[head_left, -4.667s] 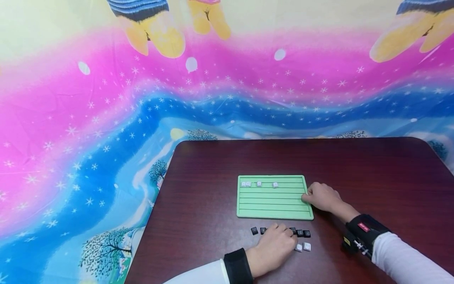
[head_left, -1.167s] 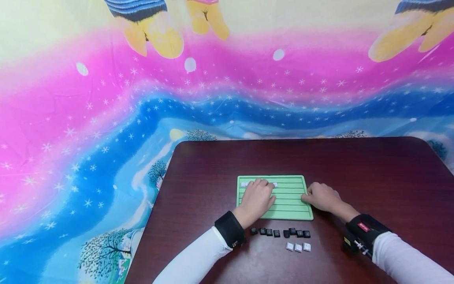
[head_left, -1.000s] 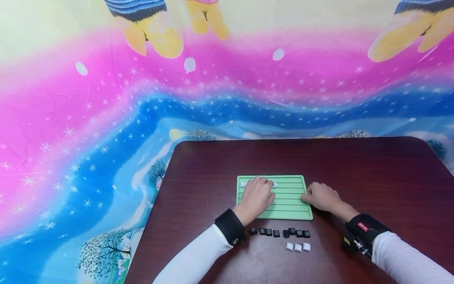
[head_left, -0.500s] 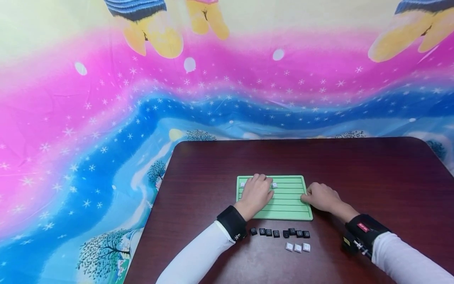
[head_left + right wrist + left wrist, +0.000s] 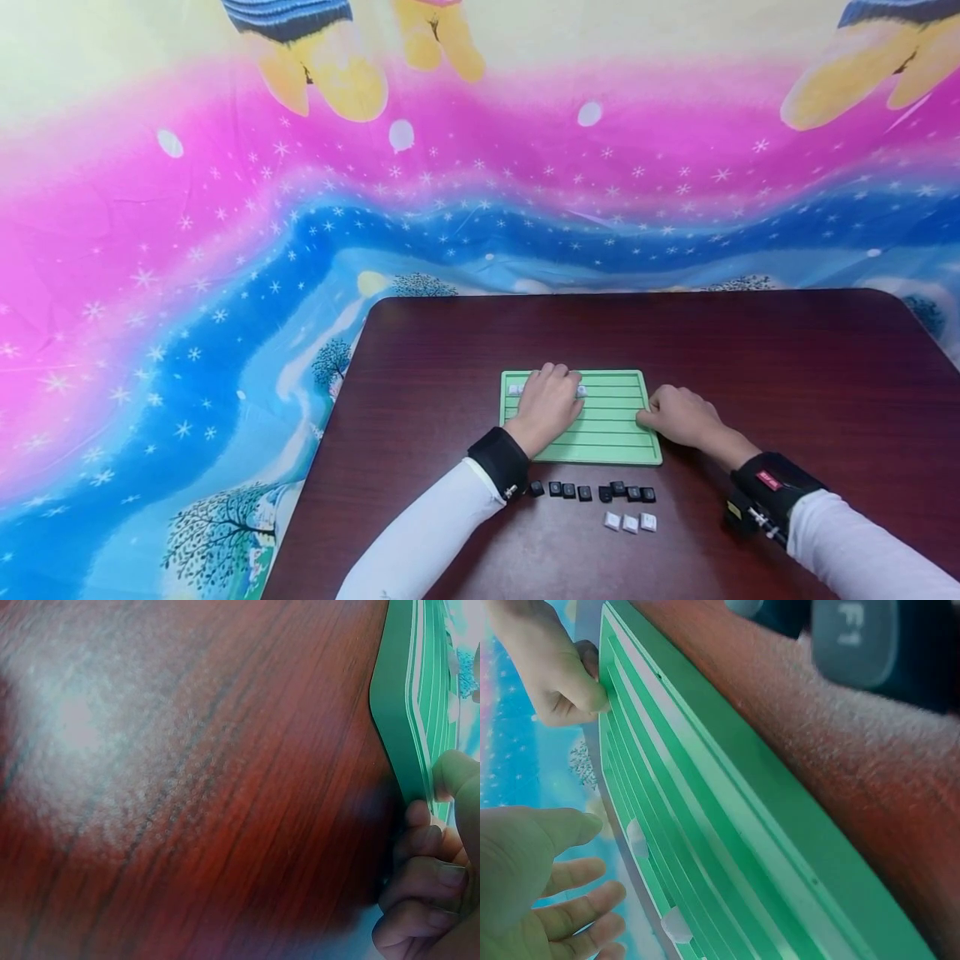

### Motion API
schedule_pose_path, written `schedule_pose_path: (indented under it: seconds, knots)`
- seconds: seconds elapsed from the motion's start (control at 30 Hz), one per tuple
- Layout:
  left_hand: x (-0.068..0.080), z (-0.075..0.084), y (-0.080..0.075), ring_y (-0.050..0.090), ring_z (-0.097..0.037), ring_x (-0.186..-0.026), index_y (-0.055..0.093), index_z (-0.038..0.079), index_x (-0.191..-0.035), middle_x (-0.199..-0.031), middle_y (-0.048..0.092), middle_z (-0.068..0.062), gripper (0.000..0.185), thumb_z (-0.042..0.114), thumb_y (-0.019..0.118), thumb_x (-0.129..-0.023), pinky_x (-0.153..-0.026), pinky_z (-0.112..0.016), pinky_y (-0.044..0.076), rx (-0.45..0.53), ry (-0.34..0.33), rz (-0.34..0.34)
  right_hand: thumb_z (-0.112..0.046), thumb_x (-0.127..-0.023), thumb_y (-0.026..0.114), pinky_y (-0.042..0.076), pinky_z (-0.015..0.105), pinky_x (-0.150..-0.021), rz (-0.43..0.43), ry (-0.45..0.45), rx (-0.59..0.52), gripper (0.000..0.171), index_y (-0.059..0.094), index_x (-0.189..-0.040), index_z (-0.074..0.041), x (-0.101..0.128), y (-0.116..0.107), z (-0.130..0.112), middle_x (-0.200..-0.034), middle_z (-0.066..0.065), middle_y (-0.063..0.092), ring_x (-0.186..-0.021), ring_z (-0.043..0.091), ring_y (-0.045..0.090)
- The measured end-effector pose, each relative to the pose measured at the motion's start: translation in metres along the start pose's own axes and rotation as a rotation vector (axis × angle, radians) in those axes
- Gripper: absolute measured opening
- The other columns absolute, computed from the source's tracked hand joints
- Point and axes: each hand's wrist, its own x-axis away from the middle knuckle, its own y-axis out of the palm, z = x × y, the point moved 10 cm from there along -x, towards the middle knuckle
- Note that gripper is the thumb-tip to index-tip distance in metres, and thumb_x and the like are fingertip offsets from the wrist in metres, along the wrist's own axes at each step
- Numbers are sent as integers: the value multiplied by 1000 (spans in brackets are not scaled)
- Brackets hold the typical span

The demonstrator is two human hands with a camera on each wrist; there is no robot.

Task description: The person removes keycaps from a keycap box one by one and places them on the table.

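Observation:
A light green ridged tray (image 5: 600,446) lies on the dark wood table. My right hand (image 5: 684,415) pinches its right edge between thumb and fingers, as the right wrist view (image 5: 427,877) also shows. Over the tray's far-left part is my left hand (image 5: 547,404), thumb and fingers apart and loosely extended, nothing visible between them in the left wrist view. White keycaps sit in the tray's far groove: one at the left end (image 5: 513,390), another just right of my left hand (image 5: 582,390). Fingers hide the groove between them in the head view.
A row of several black keycaps (image 5: 585,493) lies on the table in front of the tray. Three white keycaps (image 5: 630,522) lie nearer to me. A colourful printed cloth (image 5: 480,183) hangs behind the table (image 5: 750,350).
My left hand went from the loose keycaps in front up onto the tray, then shifted slightly right and away from me. My right hand keeps its hold on the tray edge.

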Motion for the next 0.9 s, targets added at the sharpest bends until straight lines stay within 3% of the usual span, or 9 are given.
schedule_pose_path:
  seconds: [0.9]
  knots:
    - [-17, 1, 28, 66, -15, -95, 71, 19, -116, -105, 74, 4, 25, 33, 67, -96, -78, -28, 52, -20, -31, -122, -29, -90, 63, 19, 24, -48, 1, -10, 3, 44, 39, -54, -20, 0, 1, 1, -52, -8, 27, -47, 10, 26]
